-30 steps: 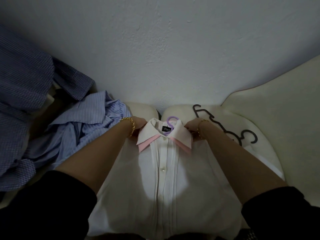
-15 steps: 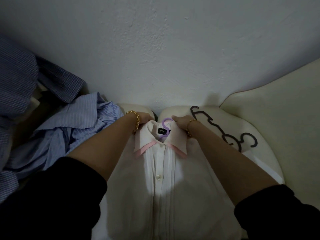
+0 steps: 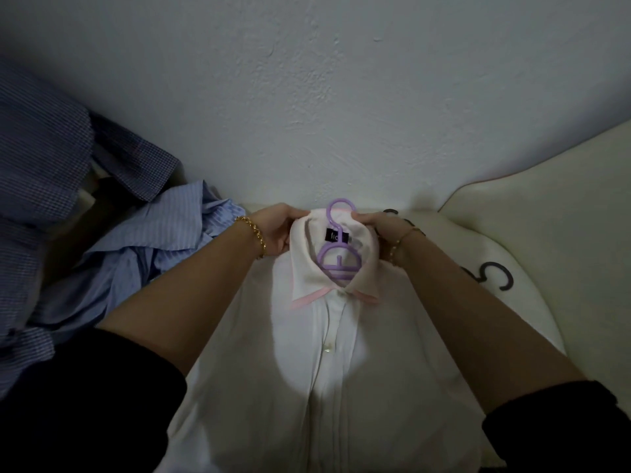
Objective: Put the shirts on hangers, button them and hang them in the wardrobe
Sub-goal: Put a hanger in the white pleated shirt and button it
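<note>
On cushion: one white shirt; left hand, right hand gripping collar.

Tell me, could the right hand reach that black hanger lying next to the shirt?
Probably yes. The black hanger lies on the cushion right beside that wrist, nothing on top of it. But the right hand now grips the shirt's collar, so it must let go first.

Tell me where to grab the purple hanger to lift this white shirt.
Take the hook of the purple hanger. It is the only part poking clear of the white shirt, past the collar. Come from above, probably with the right hand, which grips the collar beside it. The hanger's arms are under fabric.
</note>
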